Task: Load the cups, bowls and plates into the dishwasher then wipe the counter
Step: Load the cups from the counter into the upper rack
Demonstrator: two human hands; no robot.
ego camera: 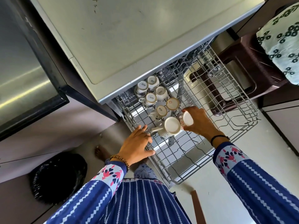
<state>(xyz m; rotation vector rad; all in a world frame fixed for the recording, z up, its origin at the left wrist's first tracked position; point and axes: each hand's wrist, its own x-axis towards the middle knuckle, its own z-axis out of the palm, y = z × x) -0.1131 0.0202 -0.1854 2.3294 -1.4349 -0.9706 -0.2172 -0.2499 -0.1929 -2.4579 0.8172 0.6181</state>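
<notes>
Gripping a small cup (187, 120) by its side, bottom up, the right hand (198, 122) curled its fingers round it just above the wire rack (229, 101) in the middle of the frame. The left hand (137, 143) held nothing; its fingers were straight and slightly spread over the rack's left rim, though whether they pressed on the wire could not be told. Between the two hands a larger mug (171, 127) sat upside down in the rack, its handle pointing toward the left hand and its base just beside the held cup. Farther up and left, six cups (152, 94) stood upside down in a close group at the back of the rack, near the dishwasher (145, 39), whose pale grey top filled the upper centre. The rest of the rack, toward the right, showed only bare wire. A black bin bag (58, 177) lay at lower left, a brown stool (246, 62) at the right edge, and a patterned cloth (283, 39) at upper right.
</notes>
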